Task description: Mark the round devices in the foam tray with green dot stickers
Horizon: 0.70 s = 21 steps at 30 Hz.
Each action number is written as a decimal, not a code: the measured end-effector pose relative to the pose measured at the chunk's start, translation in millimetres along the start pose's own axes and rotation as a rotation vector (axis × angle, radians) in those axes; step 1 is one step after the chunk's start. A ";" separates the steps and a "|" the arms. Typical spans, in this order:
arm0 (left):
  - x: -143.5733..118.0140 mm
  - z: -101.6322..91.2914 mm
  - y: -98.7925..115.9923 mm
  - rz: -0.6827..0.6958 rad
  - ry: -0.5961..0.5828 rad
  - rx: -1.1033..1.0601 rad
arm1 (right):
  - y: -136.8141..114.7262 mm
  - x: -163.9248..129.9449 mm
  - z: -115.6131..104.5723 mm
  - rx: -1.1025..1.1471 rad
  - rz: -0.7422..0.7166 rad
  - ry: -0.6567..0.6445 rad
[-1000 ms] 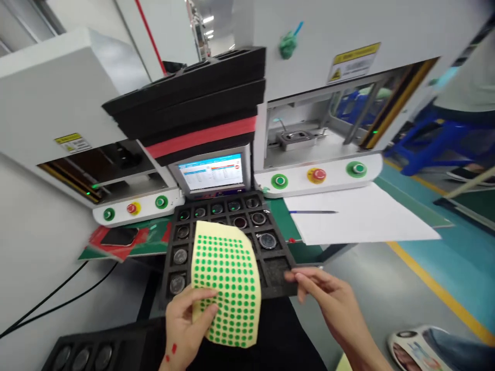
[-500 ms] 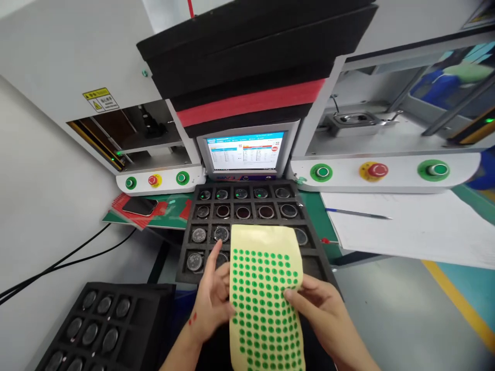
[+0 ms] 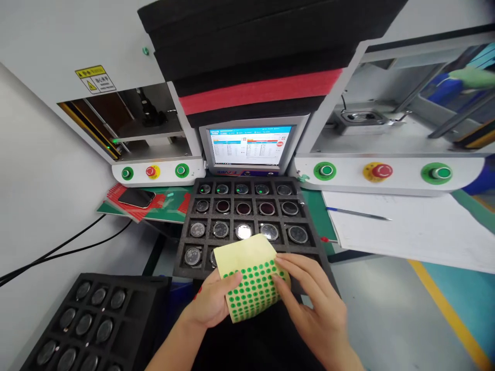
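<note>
A pale yellow sheet of round green stickers (image 3: 251,288) is held low over the front of a black foam tray (image 3: 181,234), its lower part curling under. My left hand (image 3: 211,304) grips the sheet's left side, thumb lying on top. At the right edge, my right hand (image 3: 313,293) has its thumb and fingertips closed on the sheet among the stickers; whether a loose sticker is between them I cannot make out. Round watch-like pieces (image 3: 266,208) fill several compartments of the tray, and several in the far row carry a green dot. The sheet and hands hide part of the near row.
Behind the tray stands a monitor (image 3: 247,147) between two machines with green buttons (image 3: 325,170) and red stop buttons (image 3: 381,171). A second foam tray (image 3: 127,330) with similar pieces sits lower left. A phone (image 3: 136,198) lies left; a pen (image 3: 358,213) rests on white paper (image 3: 402,226).
The sheet has tilted and curled, its lower part folding under, and its top edge has come down. My left thumb has moved onto the sheet's face. My right fingers have shifted up its right edge.
</note>
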<state>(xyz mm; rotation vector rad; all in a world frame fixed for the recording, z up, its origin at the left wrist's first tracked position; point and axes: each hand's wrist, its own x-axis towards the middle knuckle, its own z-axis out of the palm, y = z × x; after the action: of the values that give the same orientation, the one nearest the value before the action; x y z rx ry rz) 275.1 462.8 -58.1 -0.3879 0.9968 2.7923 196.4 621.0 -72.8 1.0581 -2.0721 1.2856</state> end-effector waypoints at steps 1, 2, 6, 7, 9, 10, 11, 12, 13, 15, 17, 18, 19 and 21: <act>-0.8 -0.8 -0.4 0.004 -0.020 0.005 | -0.4 1.0 0.7 0.019 0.011 -0.014; -1.6 -2.4 -1.1 0.009 -0.037 0.015 | -0.8 1.6 1.4 0.031 0.021 -0.016; -6.2 -12.7 -5.9 0.010 -0.071 0.112 | -2.3 0.8 2.3 0.066 0.046 -0.009; -7.5 -14.5 -6.3 0.011 -0.071 0.150 | -2.7 0.2 2.1 0.072 0.056 -0.013; -10.3 -15.1 -5.1 0.014 -0.069 0.248 | -3.4 -1.1 1.3 0.087 0.084 -0.026; -11.6 -13.9 -3.5 0.015 -0.067 0.309 | -3.6 -1.8 0.9 0.092 0.101 -0.030; -12.9 -11.8 -1.6 0.015 -0.062 0.371 | -3.8 -2.6 0.7 0.093 0.112 -0.031; -14.1 -9.4 0.5 0.015 -0.054 0.429 | -3.9 -3.4 0.6 0.089 0.117 -0.028; -15.5 -6.9 2.3 0.016 -0.046 0.475 | -4.1 -4.2 0.6 0.080 0.113 -0.020; -18.2 -3.2 4.5 0.014 -0.029 0.527 | -4.5 -5.3 1.3 0.062 0.087 0.004; -20.9 -1.6 5.2 0.011 -0.029 0.551 | -5.5 -5.8 2.3 0.051 0.060 0.026; -22.2 -1.6 5.3 0.012 -0.031 0.566 | -6.2 -5.8 2.8 0.047 0.053 0.034; -23.3 -1.6 5.7 0.017 -0.028 0.584 | -7.0 -5.8 3.3 0.043 0.048 0.038; -24.8 -1.6 7.4 0.021 -0.013 0.615 | -8.4 -5.9 4.2 0.042 0.054 0.041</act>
<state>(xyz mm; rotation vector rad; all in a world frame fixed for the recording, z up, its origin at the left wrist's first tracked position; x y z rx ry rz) 297.4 454.8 -47.7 -0.2689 1.7687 2.3252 206.7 617.2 -74.5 0.9917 -2.0650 1.3713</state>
